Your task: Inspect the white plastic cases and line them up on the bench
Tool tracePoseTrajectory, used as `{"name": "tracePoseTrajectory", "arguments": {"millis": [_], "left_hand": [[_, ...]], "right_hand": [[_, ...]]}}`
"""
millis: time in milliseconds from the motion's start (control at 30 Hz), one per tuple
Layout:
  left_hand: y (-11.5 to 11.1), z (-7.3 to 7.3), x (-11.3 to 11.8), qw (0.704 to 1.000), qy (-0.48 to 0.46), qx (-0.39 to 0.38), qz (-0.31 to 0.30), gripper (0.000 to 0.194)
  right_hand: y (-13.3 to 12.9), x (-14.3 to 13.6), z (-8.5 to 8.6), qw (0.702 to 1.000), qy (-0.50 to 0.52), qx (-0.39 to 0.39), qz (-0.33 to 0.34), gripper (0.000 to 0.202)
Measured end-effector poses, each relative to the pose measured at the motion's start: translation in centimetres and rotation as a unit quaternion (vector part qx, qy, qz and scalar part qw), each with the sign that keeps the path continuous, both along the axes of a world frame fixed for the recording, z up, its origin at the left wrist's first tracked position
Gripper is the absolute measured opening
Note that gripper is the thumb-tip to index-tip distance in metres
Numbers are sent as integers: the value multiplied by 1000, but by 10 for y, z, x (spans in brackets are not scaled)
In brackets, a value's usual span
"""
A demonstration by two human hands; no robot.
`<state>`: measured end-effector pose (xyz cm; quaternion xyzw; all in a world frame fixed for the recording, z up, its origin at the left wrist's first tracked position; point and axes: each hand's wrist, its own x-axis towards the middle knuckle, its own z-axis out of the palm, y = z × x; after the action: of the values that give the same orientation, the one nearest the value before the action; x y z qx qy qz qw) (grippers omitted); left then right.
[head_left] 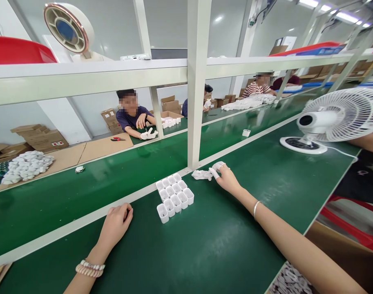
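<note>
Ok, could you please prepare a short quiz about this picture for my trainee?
1. True or false: the left hand is apart from the white cups.
2. Which hand is nearest to the crumpled white material?
3. In the picture, where does the large white fan stand? A) left of the cups; B) right of the cups; C) on the upper shelf.

Key: 1 true; 2 the right hand; 3 B.

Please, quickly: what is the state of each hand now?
Left hand: loosely curled closed, no held object visible.
Right hand: at the crumpled white material; grip cannot be told.
</note>
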<state>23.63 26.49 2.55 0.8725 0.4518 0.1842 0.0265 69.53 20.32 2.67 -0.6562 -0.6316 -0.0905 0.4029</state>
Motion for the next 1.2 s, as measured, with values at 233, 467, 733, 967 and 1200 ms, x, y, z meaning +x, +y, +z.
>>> {"name": "tracePoseTrajectory", "arguments": {"millis": [233,467,733,967,1200], "left_hand": [[1,0,1,1000,3,-6,-2,28],[-1,1,2,1000,8,-6,2,28],[-2,2,1,1000,8,5,0,27],[0,1,0,1000,-4,1,-1,26],[-2,2,2,1000,1,-6,2,27]], "right_hand": [[-2,-1,2,1000,-2,8,-2,19],[0,1,-1,1000,2,19,-1,46],[1,0,-2,1000,6,20,2,31],[0,0,-1,1000,6,13,6,19],[1,0,-4,1000,10,28,8,42]]}}
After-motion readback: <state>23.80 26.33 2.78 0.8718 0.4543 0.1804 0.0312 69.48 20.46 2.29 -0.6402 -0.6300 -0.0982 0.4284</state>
